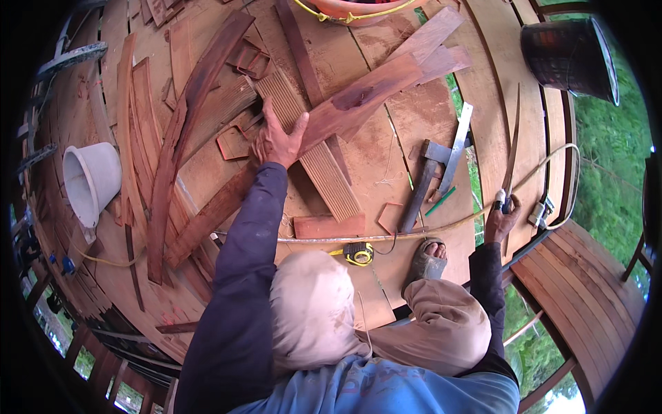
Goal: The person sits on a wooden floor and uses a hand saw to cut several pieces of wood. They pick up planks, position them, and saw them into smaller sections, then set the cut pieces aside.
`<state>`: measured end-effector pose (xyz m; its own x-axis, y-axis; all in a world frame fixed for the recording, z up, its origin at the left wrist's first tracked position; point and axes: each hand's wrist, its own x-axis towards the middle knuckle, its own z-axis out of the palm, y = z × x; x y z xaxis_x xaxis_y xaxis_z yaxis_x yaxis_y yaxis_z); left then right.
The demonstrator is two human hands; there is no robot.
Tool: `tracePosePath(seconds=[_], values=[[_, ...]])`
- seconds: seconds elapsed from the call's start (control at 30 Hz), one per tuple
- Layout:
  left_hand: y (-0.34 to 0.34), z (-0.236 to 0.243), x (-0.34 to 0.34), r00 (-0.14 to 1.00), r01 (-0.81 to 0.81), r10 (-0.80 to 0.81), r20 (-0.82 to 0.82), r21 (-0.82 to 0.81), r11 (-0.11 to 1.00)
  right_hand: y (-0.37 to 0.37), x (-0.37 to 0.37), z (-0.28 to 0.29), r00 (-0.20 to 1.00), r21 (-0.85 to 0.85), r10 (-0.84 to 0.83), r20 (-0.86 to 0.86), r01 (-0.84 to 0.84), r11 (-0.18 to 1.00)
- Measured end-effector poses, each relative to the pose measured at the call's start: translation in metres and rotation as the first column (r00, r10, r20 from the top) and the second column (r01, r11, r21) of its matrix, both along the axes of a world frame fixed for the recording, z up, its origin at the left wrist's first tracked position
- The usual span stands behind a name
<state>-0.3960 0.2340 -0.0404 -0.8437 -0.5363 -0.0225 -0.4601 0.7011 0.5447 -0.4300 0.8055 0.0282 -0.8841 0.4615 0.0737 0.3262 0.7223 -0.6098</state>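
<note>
Our plank floor (493, 90) carries a long reddish board (329, 124), lying diagonally over a grooved board (332, 185). At the right we have a thin-bladed tool (514, 131), then a hammer (416, 190). Of our 2 hands, the left hand (279, 141) lies thumb-spread on the reddish board, its grip unclear to us; the right hand (503, 219) clasps the tool's handle. Nearer us sits a tape measure (359, 254).

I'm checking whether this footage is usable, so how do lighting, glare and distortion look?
Head view: soft daylight across the plank floor; head view: a pale sheen on the black bucket, near-white patches at the lower right; head view: a black fisheye rim, with the slatted wooden panel bowing; head view: left hand fairly clear, greenery softer.
</note>
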Motion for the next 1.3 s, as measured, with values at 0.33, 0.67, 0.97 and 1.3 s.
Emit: tracePosePath(seconds=[0.33, 0.67, 0.97, 1.3], values=[[0.007, 0.032, -0.012, 0.956, -0.063, 0.04, 0.291, 0.069, 0.996, -0.048, 0.093, 0.186, 0.931, -0.341, 0.331, 0.156, -0.264, 0.902], [0.005, -0.001, -0.01, 0.984, -0.042, 0.03, 0.177, 0.065, 0.997, -0.166, 0.096, 0.192, 0.755, -0.681, 0.638, 0.154, -0.386, 0.622], [0.015, -0.025, -0.015, 0.993, -0.079, 0.07, 0.092, 0.101, 0.992, -0.22, 0.096, 0.161, 0.674, -0.715, 0.738, 0.012, -0.51, 0.478], [0.02, 0.005, -0.013, 0.978, -0.128, 0.129, 0.166, -0.019, 0.992, -0.217, 0.089, 0.114, 0.698, -0.774, 0.714, -0.059, -0.483, 0.409]])
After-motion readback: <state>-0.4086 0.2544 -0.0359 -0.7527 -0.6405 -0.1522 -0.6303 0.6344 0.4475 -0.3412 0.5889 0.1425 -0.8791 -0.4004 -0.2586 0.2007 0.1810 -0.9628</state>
